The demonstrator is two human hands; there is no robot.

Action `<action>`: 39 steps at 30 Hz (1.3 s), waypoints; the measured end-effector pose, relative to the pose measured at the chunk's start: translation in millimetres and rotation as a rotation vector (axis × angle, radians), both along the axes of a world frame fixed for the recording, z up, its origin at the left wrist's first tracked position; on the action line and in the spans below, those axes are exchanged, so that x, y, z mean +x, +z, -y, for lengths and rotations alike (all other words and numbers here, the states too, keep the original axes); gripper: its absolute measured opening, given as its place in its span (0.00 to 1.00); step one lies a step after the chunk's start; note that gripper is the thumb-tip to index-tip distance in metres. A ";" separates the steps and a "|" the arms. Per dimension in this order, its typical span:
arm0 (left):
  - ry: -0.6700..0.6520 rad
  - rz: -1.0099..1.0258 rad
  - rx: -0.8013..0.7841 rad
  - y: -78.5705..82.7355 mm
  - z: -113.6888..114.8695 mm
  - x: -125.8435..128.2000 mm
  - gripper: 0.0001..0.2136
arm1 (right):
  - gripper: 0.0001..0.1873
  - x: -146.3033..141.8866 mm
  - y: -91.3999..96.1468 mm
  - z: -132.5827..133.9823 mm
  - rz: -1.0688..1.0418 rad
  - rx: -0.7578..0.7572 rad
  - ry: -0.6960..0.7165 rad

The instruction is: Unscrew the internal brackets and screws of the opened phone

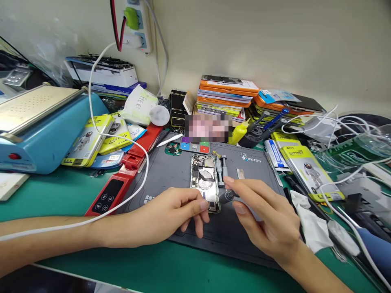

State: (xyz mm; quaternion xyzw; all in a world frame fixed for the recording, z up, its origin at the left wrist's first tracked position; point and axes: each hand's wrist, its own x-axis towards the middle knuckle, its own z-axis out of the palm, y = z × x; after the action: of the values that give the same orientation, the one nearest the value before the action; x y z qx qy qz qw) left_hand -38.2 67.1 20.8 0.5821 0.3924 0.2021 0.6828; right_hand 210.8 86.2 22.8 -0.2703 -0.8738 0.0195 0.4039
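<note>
An opened phone, its insides showing, lies on the dark grey work mat. My left hand rests on the mat at the phone's lower left corner, fingers curled, fingertips touching the phone's edge. My right hand pinches a dark screwdriver between thumb and fingers just right of the phone's lower end. Two more grey screwdrivers lie on the mat alongside the phone's right edge.
A white cable runs across my left forearm. A red tool and a blue machine stand at the left. Stacked phone boxes, battery packs, a white cloth and tangled wires crowd the back and right.
</note>
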 end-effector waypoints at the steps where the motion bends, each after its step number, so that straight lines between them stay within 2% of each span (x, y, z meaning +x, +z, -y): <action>1: 0.004 -0.014 -0.004 -1.2 0.2 0.0 0.21 | 0.29 -0.2 0.0 0.3 -0.006 -0.009 0.006; 8: 0.042 -0.084 0.006 -1.2 1.0 -1.4 0.25 | 0.27 -2.7 0.6 1.2 -0.025 -0.013 -0.028; 12: 0.061 -0.027 -0.060 -4.1 -0.4 0.4 0.24 | 0.26 -3.3 0.9 -0.9 -0.019 -0.040 -0.055; 16: 0.091 0.051 -0.120 -6.6 -2.9 1.2 0.25 | 0.30 -3.0 -3.0 -2.8 -0.017 -0.032 -0.035; 24: 0.152 0.055 -0.106 -7.0 -2.7 -0.6 0.21 | 0.26 -4.1 -5.8 -3.5 0.000 -0.014 -0.063; 29: 0.135 0.131 -0.177 -7.8 -3.9 1.2 0.15 | 0.25 -3.7 -7.5 -4.3 0.003 -0.018 -0.041; 34: 0.105 0.115 -0.142 -10.5 -4.9 -0.4 0.14 | 0.30 -5.5 -15.2 -4.4 0.025 -0.011 -0.031; 39: 0.078 0.090 -0.102 -5.9 -6.0 -0.5 0.13 | 0.32 -5.6 -21.9 0.1 0.012 -0.101 -0.065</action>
State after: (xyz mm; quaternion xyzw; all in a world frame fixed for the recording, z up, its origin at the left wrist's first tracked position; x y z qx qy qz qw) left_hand -38.7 73.1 14.9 0.5213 0.3936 0.2342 0.7201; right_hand 205.2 86.1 0.9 -0.3185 -0.8648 0.0487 0.3851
